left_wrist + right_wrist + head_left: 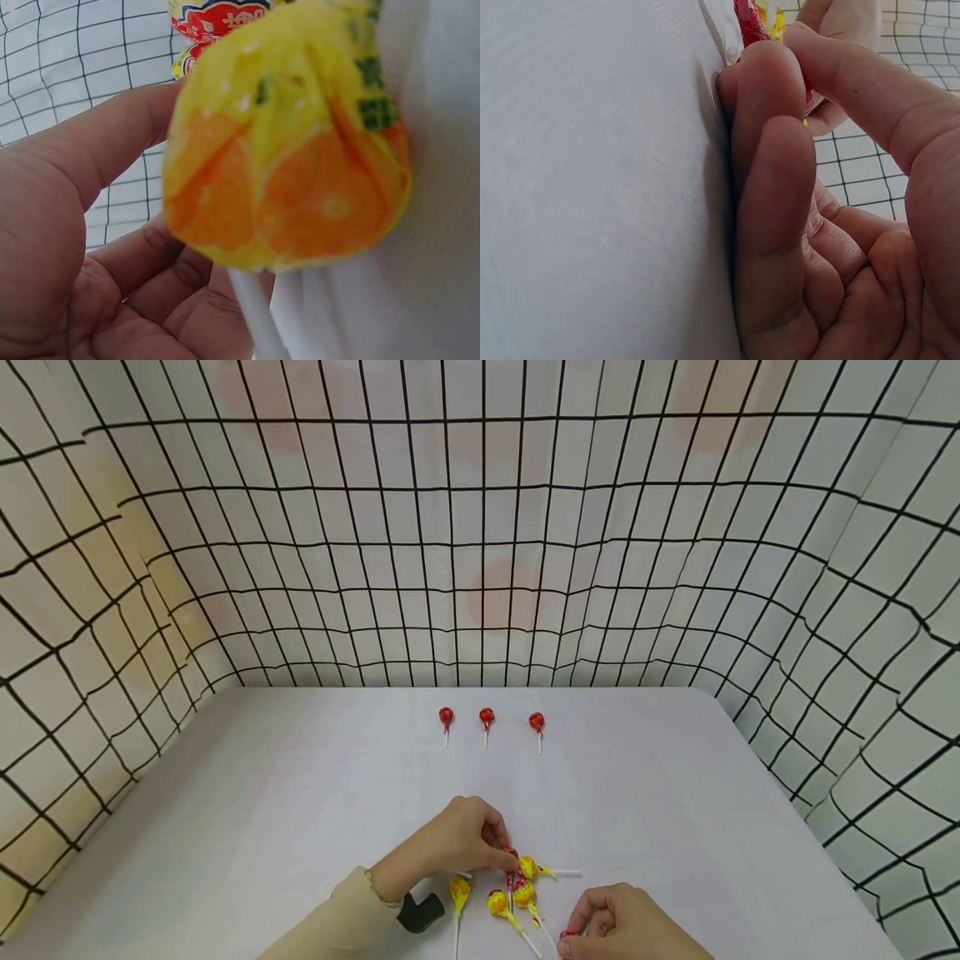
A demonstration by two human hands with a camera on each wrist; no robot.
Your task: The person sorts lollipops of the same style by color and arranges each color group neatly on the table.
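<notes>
My left hand (468, 835) pinches a red-wrapped lollipop (512, 852) between thumb and fingers, at the cluster's far side. Right beside it are yellow lollipops, one (528, 867) with its stick pointing right and another (523, 893) just nearer. Two more yellow ones, left (460, 889) and middle (497, 903), lie closer to me. In the left wrist view a yellow lollipop (285, 165) printed with orange slices hides part of that hand. My right hand (622, 922), low on the table, holds a red lollipop (567, 934) at its fingertips; the fingers mostly cover it.
Three red lollipops stand apart in a row near the far edge: left (446, 716), middle (487, 716) and right (536, 722), sticks toward me. A white cloth covers the table (300, 777). Black-lined grid curtain (480, 527) surrounds its back and sides. A black piece (420, 912) sits by my left wrist.
</notes>
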